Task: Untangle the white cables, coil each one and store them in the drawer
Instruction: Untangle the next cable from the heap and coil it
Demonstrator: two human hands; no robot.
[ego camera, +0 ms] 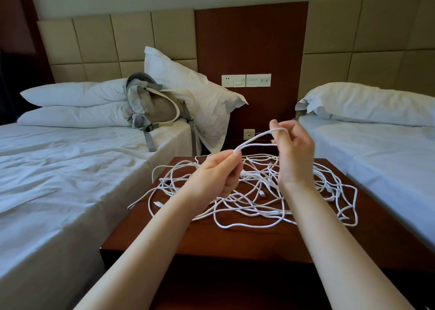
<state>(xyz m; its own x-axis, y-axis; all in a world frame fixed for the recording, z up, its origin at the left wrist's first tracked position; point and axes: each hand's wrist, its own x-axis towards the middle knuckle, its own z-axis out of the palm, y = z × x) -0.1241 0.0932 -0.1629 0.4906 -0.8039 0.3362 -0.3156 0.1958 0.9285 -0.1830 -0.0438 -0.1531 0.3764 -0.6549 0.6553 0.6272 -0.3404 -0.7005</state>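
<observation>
Head view: cables are lying tangled across the desk top, right under both hands. Left hand and right hand are each pinching a lifted loop. The loop is running left-to-right above the desk, rising toward the right hand. Left hand is sitting lower, nearer the pile.

cables on nightstand | beds left and right

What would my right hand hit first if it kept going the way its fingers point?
Probably the dark wood wall panel straight ahead. The right hand, holding a white cable loop, points up and away from you; nothing shows in between, though depth is unclear.
</observation>
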